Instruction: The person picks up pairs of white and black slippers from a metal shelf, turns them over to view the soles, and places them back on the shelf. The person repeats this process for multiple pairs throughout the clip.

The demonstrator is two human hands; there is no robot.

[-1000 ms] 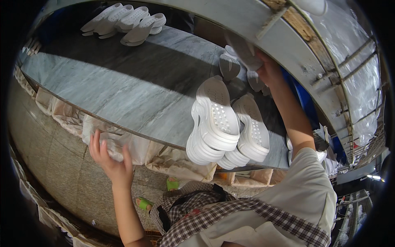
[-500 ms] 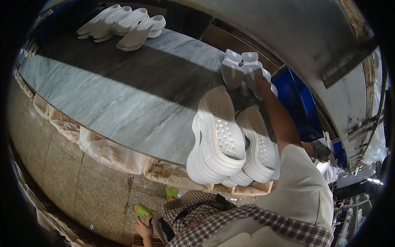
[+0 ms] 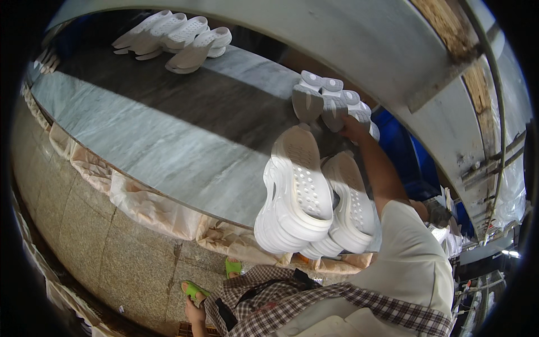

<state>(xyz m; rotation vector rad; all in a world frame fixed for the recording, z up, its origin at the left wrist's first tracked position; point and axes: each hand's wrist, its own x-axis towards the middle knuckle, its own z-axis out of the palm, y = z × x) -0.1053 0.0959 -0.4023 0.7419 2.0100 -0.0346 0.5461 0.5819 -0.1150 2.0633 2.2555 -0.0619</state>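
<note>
My right hand [image 3: 355, 129] reaches over the far right of the grey marbled table. Its fingers are closed at the lower end of a white shoe sole with a grey underside [image 3: 335, 109], which leans in a row with others. Left of it stands another such sole [image 3: 307, 104]. Nearer me are two stacks of thick white shoe soles, the left stack [image 3: 297, 194] and the right stack [image 3: 353, 202], with dotted footbeds toward me. My left hand [image 3: 195, 312] hangs low beside my checkered apron, its fingers apart and nothing visible in them.
More white soles [image 3: 197, 48] lean at the table's far left. Another person's fingers [image 3: 48, 60] show at the left edge. Blue bins [image 3: 401, 149] stand beyond the right end, under a metal hood [image 3: 359, 45]. Pale cloth [image 3: 151, 199] wraps the table's [image 3: 168, 163] near edge.
The grey-bottomed soles under my right hand have shifted left and nearer, and more of the row behind them shows. My right hand has moved slightly nearer. The view has shifted a little.
</note>
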